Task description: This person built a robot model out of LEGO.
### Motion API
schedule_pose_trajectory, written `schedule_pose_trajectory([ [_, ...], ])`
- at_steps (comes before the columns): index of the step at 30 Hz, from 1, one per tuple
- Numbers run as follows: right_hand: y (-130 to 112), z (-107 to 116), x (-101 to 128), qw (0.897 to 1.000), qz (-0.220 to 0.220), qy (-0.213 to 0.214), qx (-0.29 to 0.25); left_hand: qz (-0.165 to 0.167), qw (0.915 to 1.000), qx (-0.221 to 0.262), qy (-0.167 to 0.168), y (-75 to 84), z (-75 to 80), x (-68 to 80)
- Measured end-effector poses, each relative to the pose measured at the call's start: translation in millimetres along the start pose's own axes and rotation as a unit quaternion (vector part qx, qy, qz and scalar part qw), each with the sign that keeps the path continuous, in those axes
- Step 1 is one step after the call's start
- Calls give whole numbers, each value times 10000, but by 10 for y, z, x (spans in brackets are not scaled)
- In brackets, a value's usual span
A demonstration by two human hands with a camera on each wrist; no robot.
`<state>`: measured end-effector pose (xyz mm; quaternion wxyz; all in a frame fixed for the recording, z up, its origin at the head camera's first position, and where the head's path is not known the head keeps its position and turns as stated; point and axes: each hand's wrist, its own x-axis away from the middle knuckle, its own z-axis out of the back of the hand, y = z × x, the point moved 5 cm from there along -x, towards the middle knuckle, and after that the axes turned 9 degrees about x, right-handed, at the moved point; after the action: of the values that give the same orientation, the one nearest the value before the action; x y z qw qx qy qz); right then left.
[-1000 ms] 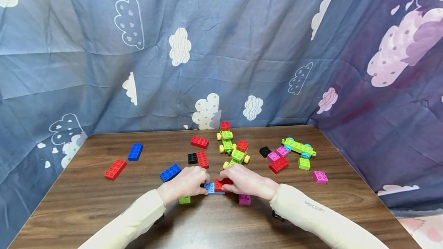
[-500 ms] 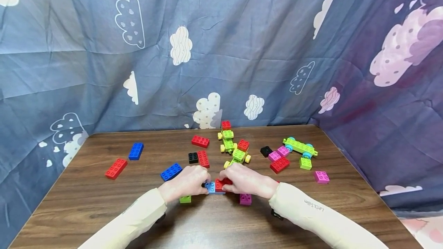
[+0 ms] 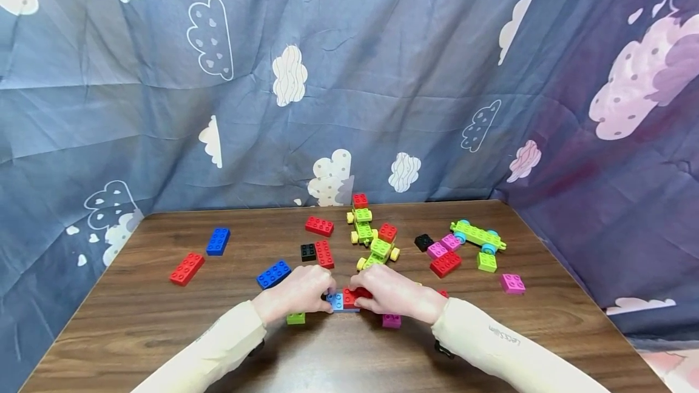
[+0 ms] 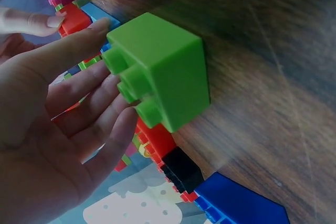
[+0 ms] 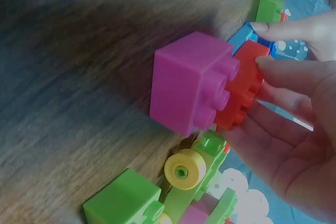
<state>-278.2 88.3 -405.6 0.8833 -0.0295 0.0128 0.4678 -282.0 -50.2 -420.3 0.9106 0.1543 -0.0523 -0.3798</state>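
In the head view my left hand (image 3: 299, 291) pinches the left end of a light blue building brick (image 3: 337, 302) on the wooden table. My right hand (image 3: 390, 292) grips a red building brick (image 3: 349, 298) that sits on the blue one, covering its right part. The right wrist view shows my thumb on the side of that red brick (image 5: 244, 80), fingers behind it. A lime green brick (image 4: 157, 64) stands close by my left hand in the left wrist view. Close to my right hand, a magenta brick (image 5: 189, 77) stands in the right wrist view.
Beyond the hands stand lime wheeled bases with yellow wheels (image 3: 363, 229). A base with light blue wheels (image 3: 477, 235) lies at the right, near pink, red and black bricks. Blue (image 3: 218, 241) and red bricks (image 3: 187, 268) lie left. A cloud-patterned cloth (image 3: 246, 108) hangs behind.
The head view has shifted slightly, so the scene sits a little lower and further right. Both hands keep their hold on the blue and red bricks, with no other visible change.
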Motion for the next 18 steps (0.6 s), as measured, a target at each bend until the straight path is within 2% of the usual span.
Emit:
schedule_pose_trajectory([
  [10,-5,-8,38,9999,-95,93,-26,18,9999,-28,-100,37,-3,-27],
  [18,-45,-19,51,9990,11,334,294,16,10000,-29,-87,42,10,-34],
])
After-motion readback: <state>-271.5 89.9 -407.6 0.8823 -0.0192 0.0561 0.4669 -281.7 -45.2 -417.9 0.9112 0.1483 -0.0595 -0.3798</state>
